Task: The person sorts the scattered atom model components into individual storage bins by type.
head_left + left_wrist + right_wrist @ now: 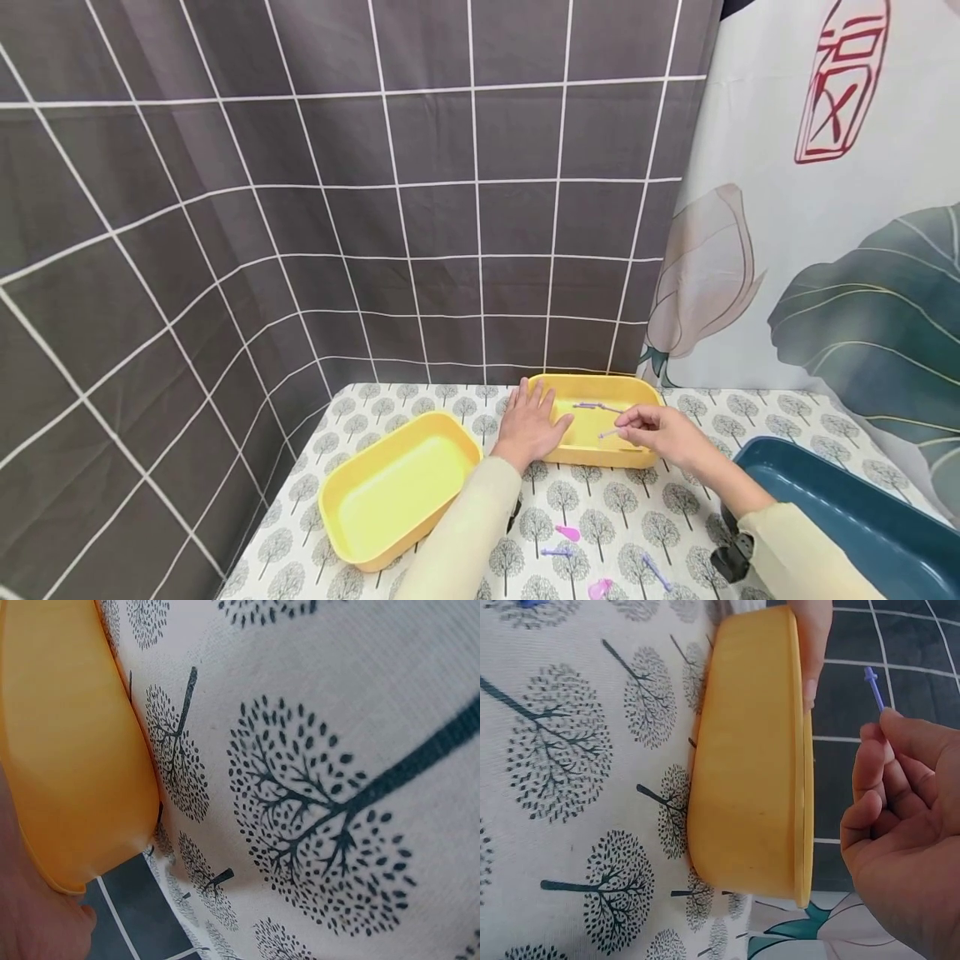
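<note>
In the head view my right hand [657, 431] is over the right part of the far yellow bin [600, 457]. Thumb and forefinger pinch one end of a small purple plastic stick [876, 688]; its free end has a tiny crosspiece. My left hand [527, 422] rests with fingers spread on the bin's left rim, and part of it shows at the rim in the left wrist view. Inside this bin lie more purple sticks [588, 405], near its back. The right wrist view shows the held stick above the bin's rim level.
A second yellow bin [352, 542] stands at the left, angled. To the right is a dark blue bin [832, 508]. Nearer on the tree-print cloth [457, 400] lie a pink piece [567, 532], another pink piece [600, 589] and two purple sticks [557, 552]. A grid-patterned curtain [435, 217] hangs behind.
</note>
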Demonstrator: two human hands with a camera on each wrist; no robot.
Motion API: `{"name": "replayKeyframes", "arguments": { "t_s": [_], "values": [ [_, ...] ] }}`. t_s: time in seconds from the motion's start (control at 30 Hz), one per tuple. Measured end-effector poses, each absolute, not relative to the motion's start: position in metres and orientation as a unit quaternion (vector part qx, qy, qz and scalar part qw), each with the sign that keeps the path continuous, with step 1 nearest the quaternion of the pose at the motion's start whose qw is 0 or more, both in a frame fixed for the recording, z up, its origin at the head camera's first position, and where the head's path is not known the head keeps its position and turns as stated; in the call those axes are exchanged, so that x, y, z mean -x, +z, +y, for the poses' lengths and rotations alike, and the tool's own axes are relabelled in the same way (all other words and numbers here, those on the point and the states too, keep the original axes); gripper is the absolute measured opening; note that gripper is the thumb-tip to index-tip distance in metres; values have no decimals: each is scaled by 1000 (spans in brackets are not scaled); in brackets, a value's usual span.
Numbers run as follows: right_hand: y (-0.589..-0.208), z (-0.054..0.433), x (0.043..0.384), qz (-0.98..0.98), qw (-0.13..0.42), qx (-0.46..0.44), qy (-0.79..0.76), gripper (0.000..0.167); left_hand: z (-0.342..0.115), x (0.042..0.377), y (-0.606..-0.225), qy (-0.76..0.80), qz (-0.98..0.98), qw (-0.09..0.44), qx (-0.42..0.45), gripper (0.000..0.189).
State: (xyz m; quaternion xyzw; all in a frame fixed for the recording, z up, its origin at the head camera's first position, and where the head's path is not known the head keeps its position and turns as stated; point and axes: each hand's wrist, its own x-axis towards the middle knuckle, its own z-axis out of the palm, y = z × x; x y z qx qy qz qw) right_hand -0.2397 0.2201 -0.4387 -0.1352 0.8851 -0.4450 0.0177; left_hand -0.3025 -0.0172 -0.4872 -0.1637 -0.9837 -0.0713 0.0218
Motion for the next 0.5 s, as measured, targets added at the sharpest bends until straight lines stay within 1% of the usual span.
{"name": "replayKeyframes", "arguments": {
  "t_s": [0.17,0.33,0.5],
  "values": [
    [-439,219,250,883,16,98,-459,23,-17,304,-489,-71,-985,23,158,68],
    [-441,218,262,894,11,67,-444,22,-17,304,-488,-74,-985,17,156,67],
    [-444,217,271,898,22,43,-437,22,-17,303,-488,-71,-985,17,158,68]
  ]
}}
